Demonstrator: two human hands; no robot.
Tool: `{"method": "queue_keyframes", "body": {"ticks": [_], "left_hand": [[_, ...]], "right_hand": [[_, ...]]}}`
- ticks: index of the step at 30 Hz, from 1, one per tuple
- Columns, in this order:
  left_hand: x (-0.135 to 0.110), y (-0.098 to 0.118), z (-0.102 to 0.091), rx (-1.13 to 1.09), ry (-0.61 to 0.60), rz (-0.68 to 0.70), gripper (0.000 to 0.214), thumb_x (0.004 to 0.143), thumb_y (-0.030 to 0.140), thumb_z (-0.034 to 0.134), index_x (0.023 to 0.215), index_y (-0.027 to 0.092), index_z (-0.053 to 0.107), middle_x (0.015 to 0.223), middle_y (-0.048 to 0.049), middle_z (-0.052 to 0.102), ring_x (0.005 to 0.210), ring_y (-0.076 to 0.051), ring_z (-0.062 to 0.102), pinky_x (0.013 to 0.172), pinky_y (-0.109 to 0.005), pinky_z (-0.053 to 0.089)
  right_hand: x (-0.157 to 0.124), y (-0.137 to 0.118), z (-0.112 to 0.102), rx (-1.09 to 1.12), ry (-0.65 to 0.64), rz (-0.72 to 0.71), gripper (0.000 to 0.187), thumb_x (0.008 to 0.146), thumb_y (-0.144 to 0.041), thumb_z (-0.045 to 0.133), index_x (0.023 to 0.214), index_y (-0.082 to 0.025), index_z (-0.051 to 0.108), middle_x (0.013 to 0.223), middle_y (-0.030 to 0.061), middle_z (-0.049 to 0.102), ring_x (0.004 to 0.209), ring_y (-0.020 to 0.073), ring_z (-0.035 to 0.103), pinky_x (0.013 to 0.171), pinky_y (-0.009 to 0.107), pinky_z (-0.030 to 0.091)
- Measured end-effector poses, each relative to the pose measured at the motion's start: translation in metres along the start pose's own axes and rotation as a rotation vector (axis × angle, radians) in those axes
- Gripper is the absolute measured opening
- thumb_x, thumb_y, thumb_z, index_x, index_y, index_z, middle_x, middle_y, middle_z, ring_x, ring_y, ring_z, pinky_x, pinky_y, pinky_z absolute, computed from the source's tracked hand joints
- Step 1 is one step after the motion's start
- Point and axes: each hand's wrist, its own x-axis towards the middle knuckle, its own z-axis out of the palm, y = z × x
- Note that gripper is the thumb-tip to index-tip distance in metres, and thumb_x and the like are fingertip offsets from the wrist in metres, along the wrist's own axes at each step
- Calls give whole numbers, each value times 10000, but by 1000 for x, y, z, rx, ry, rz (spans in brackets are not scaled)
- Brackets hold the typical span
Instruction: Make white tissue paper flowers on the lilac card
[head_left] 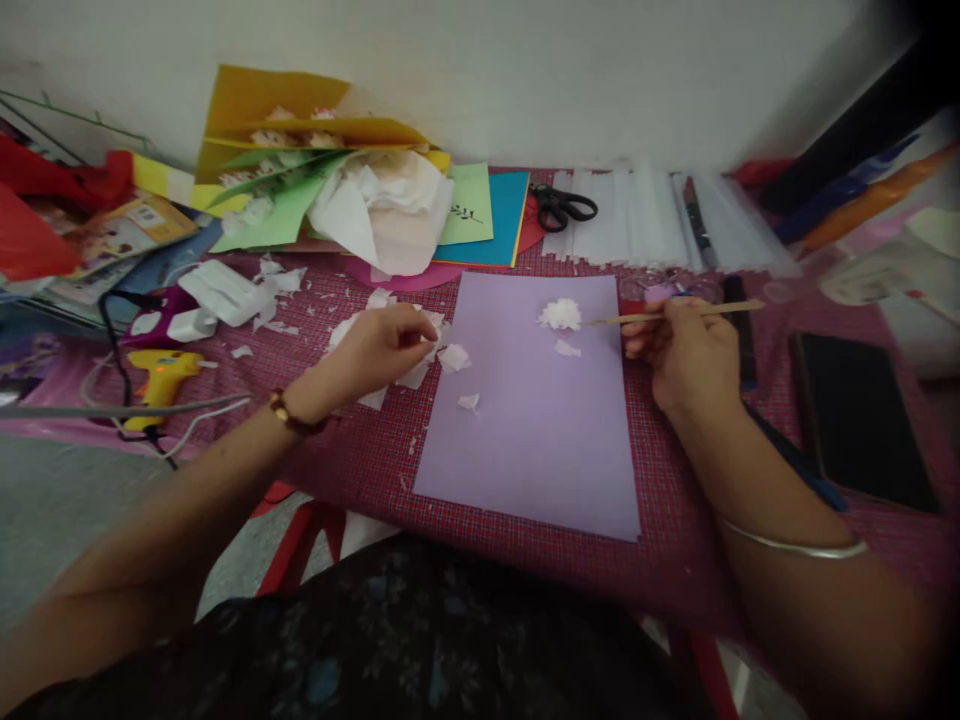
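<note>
My right hand (694,350) pinches a thin, flat wooden stick (724,308) that points left over the purple sheet (532,430). Just beyond the stick's narrow tip, a fluffy white paper cluster (561,314) lies on the sheet's upper part. Below the cluster rests a small white paper scrap (568,348). My left hand (390,345), fingers bent together, hovers at the sheet's left edge above a pile of white paper pieces (416,375); what its fingertips hold, if anything, cannot be made out. Two more paper pieces (454,357) lie near it on the sheet.
On the left stand a yellow glue gun (161,382) with cords and a white plug adapter (225,290). Folded coloured card (300,200) and crumpled white paper (397,210) lie at the back, beside black scissors (562,207) and clear plastic sleeves (630,215). A dark phone (862,420) lies right.
</note>
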Motion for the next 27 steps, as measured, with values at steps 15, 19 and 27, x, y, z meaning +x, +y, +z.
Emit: {"method": "queue_keyframes", "body": {"ticks": [15, 19, 27], "left_hand": [[5, -4, 20, 505, -308, 354, 175, 813, 220, 552, 894, 168, 699, 968, -95, 679, 953, -249, 594, 918, -413, 431], [11, -7, 25, 340, -223, 258, 200, 868, 246, 528, 758, 166, 674, 824, -65, 665, 811, -188, 588, 808, -348, 457], [17, -5, 12, 80, -259, 85, 236, 833, 302, 564, 656, 178, 659, 734, -31, 673, 705, -145, 580, 671, -289, 440]], "right_hand": [[-1, -1, -1, 12, 12, -13, 228, 911, -162, 486, 717, -178, 603, 538, 21, 653, 369, 78, 540, 450, 251, 401], [-3, 2, -1, 34, -28, -71, 188, 900, -209, 495, 744, -177, 594, 544, 8, 666, 373, 91, 544, 407, 221, 415], [-2, 2, 0, 38, -52, -59, 194, 916, -225, 499, 762, -172, 605, 533, 2, 661, 357, 83, 523, 398, 213, 405]]}}
